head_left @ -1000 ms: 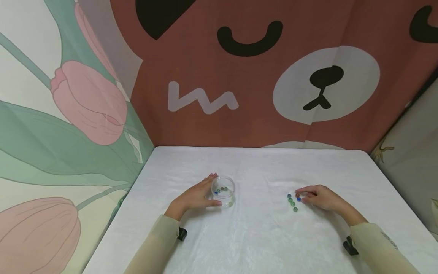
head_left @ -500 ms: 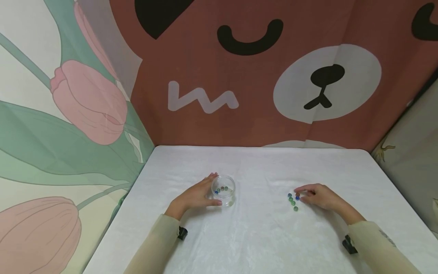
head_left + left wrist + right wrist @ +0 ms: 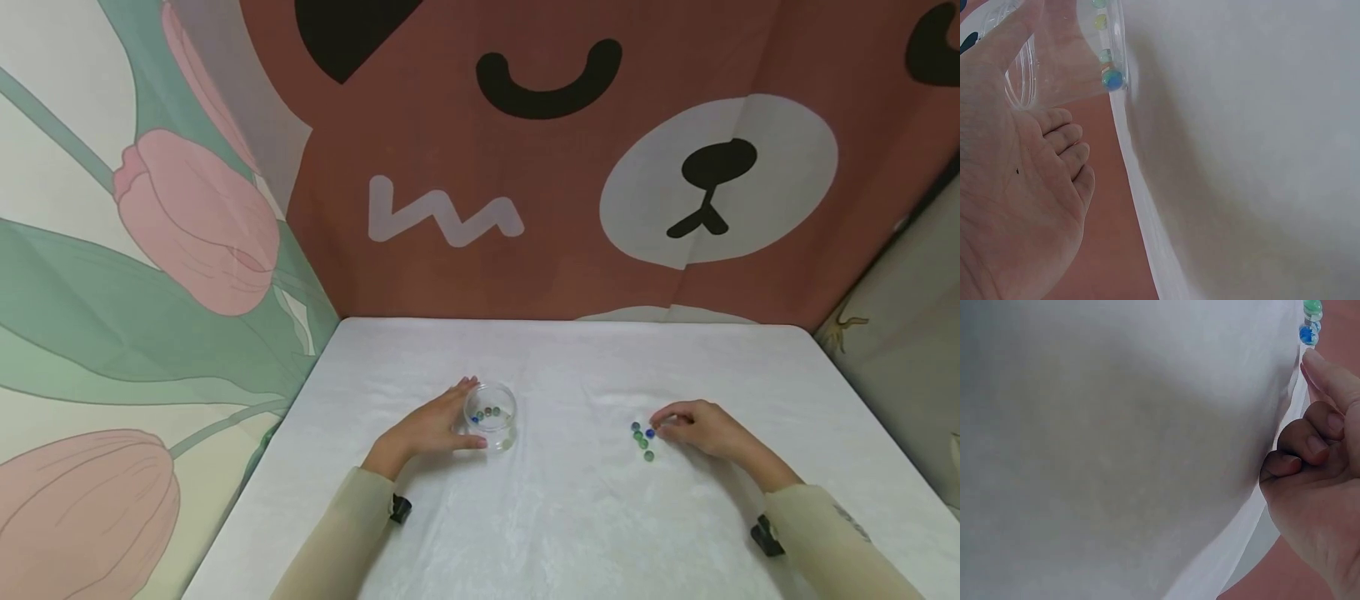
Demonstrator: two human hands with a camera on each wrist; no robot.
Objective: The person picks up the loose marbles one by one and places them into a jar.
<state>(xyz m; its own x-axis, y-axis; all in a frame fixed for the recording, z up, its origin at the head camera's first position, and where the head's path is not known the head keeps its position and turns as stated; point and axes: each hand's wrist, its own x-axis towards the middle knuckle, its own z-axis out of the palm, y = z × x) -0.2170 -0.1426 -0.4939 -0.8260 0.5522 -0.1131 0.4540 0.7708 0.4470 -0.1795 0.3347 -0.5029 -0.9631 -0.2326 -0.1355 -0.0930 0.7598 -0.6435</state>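
The left hand (image 3: 432, 428), left of the frame's centre, curls around a clear jar (image 3: 491, 428) standing upright on the white counter (image 3: 570, 517), several marbles inside. On the right of the frame, the right hand (image 3: 699, 428) has thumb and index tip drawn together just beside a blue marble (image 3: 650, 433); whether they pinch anything cannot be told. Four green and teal marbles (image 3: 643, 444) lie nearby. The step seems to be gathering marbles singly; the next move likely calls for a secure fingertip pinch.
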